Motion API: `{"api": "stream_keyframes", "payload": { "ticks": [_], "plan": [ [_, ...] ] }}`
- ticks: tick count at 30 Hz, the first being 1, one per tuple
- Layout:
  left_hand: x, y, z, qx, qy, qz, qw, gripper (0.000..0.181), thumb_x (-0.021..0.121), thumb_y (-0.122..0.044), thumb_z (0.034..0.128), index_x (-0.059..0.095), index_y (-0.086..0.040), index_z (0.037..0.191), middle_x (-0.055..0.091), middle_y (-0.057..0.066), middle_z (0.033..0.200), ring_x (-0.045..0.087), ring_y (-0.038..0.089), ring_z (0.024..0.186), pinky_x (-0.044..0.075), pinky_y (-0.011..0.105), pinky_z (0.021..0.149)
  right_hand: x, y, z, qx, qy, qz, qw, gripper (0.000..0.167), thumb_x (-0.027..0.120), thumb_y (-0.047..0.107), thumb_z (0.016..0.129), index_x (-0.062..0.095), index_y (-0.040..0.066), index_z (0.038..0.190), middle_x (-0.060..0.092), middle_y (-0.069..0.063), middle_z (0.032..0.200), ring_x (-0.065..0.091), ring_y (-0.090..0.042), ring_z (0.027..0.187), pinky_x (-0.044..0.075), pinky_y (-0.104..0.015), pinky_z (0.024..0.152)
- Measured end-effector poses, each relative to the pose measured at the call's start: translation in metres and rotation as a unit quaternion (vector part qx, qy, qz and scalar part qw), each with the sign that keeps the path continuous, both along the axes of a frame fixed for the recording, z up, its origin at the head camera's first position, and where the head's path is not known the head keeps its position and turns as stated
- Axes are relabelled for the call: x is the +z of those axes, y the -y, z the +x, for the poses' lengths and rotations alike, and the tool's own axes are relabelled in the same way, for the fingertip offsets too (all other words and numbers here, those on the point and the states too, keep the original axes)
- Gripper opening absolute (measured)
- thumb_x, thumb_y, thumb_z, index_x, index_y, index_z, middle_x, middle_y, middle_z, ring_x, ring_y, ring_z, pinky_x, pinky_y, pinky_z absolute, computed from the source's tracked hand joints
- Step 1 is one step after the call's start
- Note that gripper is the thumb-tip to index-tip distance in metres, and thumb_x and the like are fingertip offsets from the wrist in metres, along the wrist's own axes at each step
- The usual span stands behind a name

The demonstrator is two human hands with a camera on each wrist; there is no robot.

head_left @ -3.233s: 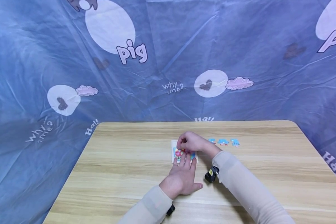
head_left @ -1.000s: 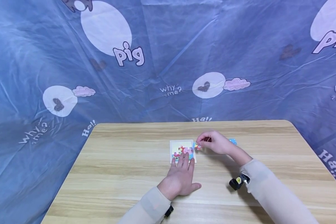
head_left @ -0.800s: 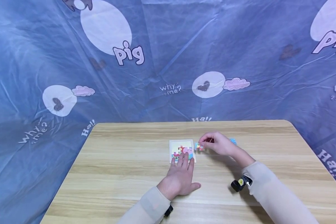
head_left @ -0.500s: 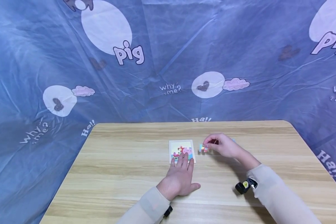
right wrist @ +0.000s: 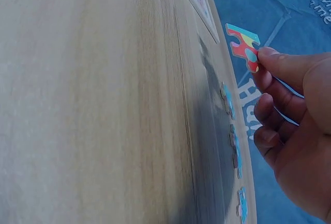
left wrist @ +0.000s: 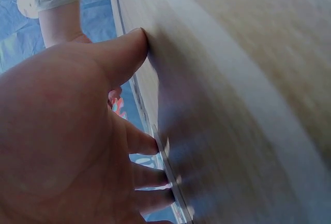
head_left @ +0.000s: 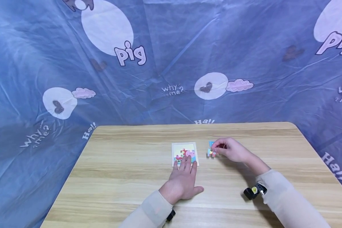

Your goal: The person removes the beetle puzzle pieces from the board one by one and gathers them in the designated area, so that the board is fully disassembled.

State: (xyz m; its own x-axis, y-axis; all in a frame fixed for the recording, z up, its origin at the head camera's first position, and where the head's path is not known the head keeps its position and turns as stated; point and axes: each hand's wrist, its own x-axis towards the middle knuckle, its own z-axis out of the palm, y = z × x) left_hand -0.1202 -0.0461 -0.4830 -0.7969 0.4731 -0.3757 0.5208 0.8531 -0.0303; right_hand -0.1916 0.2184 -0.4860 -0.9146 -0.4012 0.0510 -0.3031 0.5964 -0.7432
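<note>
A small square jigsaw tray [head_left: 184, 143] with a white rim lies on the table; joined pieces with a pink cartoon face fill its lower part, and pale backing shows above them. My left hand [head_left: 183, 183] lies flat, fingers straight, with its fingertips on the tray's lower edge. To the right of the tray, my right hand [head_left: 233, 150] pinches a puzzle piece [right wrist: 242, 46] by one edge between thumb and index finger. That piece is red, yellow and blue, and the right wrist view shows it above the table. Left-hand fingertips cover part of the joined pieces.
Loose blue puzzle pieces [right wrist: 236, 149] lie in a row on the wooden table [head_left: 125, 177], below the right hand in the right wrist view. In the head view that hand mostly hides them. A blue printed cloth [head_left: 159, 63] hangs behind the table.
The right hand was over the tray at first. It then held the piece beside the tray's right edge and has since moved further right with it. The left hand has stayed in place.
</note>
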Motion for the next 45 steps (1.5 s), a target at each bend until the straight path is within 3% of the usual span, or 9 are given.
{"api": "stream_keyframes", "payload": {
  "ticks": [11, 20, 31, 38, 45],
  "plan": [
    [-0.001, 0.0, 0.0, 0.003, 0.004, 0.0, 1.0, 0.099, 0.048, -0.078, 0.1012, 0.02, -0.017, 0.175, 0.009, 0.009, 0.184, 0.01, 0.028, 0.171, 0.022, 0.053, 0.137, -0.006, -0.006, 0.003, 0.004, 0.012, 0.005, 0.9999, 0.01, 0.072, 0.005, 0.1, 0.08, 0.009, 0.102, 0.081, -0.005, 0.104, 0.068, -0.005, 0.088, 0.056, -0.021, 0.082],
    [-0.001, 0.0, 0.0, 0.002, 0.004, 0.004, 1.0, 0.099, 0.049, -0.077, 0.1013, 0.02, -0.017, 0.174, 0.009, 0.01, 0.184, 0.01, 0.028, 0.171, 0.022, 0.052, 0.137, -0.013, -0.006, 0.005, -0.003, 0.021, -0.006, 0.9997, 0.008, 0.072, 0.002, 0.1, 0.079, 0.004, 0.102, 0.079, -0.003, 0.095, 0.068, -0.004, 0.085, 0.058, -0.02, 0.079],
    [-0.003, 0.0, 0.001, 0.0, -0.002, 0.01, 0.9999, 0.099, 0.05, -0.077, 0.1012, 0.022, -0.016, 0.174, 0.011, 0.01, 0.184, 0.012, 0.029, 0.171, 0.023, 0.053, 0.136, -0.023, -0.003, 0.007, -0.039, -0.043, 0.041, 0.9974, 0.004, 0.076, 0.006, 0.098, 0.079, 0.006, 0.101, 0.078, -0.002, 0.099, 0.065, -0.005, 0.09, 0.056, -0.023, 0.08],
    [-0.004, 0.0, 0.001, -0.002, -0.008, 0.006, 0.9999, 0.098, 0.049, -0.077, 0.1014, 0.023, -0.016, 0.174, 0.012, 0.01, 0.184, 0.013, 0.029, 0.171, 0.024, 0.053, 0.136, -0.024, -0.004, 0.007, -0.028, -0.066, 0.044, 0.9965, 0.009, 0.077, 0.004, 0.098, 0.08, 0.012, 0.098, 0.077, 0.0, 0.1, 0.067, -0.008, 0.093, 0.057, -0.026, 0.082],
    [-0.004, 0.001, 0.001, -0.006, -0.01, 0.005, 0.9999, 0.098, 0.048, -0.077, 0.1016, 0.022, -0.016, 0.174, 0.012, 0.01, 0.184, 0.013, 0.028, 0.171, 0.024, 0.053, 0.136, -0.025, -0.005, 0.006, -0.003, -0.078, 0.028, 0.9966, 0.013, 0.076, -0.001, 0.097, 0.079, 0.012, 0.095, 0.073, -0.001, 0.094, 0.062, 0.0, 0.086, 0.055, -0.022, 0.075]
  ]
}}
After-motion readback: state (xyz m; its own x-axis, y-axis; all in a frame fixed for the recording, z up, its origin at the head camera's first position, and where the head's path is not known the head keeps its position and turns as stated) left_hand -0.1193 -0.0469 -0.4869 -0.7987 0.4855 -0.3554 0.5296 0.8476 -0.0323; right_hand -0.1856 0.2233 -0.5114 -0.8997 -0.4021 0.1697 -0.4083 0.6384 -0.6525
